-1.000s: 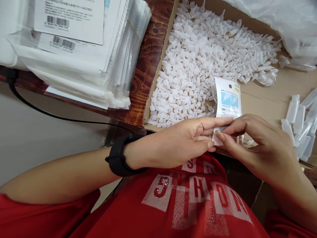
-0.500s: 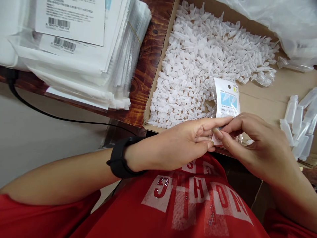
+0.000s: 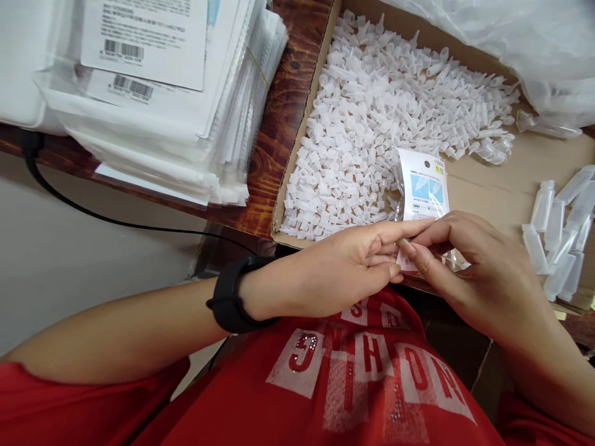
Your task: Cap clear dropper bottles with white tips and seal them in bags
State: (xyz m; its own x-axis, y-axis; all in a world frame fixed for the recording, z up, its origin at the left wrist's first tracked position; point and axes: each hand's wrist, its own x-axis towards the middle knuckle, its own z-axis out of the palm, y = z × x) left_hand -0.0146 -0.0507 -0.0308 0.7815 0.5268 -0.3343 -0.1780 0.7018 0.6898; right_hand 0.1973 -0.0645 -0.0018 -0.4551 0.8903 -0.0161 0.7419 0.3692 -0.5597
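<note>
Both hands meet at the near edge of a cardboard tray, at a clear plastic packet [image 3: 425,186] with a printed card in it. My left hand [image 3: 344,266], with a black band on the wrist, is closed around the packet's lower left side, its index finger lying across the front. From the right, my right hand [image 3: 469,260] pinches the packet's lower part between thumb and bent index finger. The fingers hide the packet's lower end. Behind it lies a heap of small white plastic nozzle tips [image 3: 362,118].
The cardboard tray [image 3: 483,186] also holds several translucent small bottles [image 3: 553,229] at the right and a large clear plastic bag [image 3: 553,49] at the back. A stack of carded packets [image 3: 153,124] stands on the wooden table [image 3: 274,105] at left. A black cable [image 3: 116,217] hangs below.
The view has shifted slightly, so the stack sits a little further right. Both hands keep nearly the same hold on the packet, which has barely moved.
</note>
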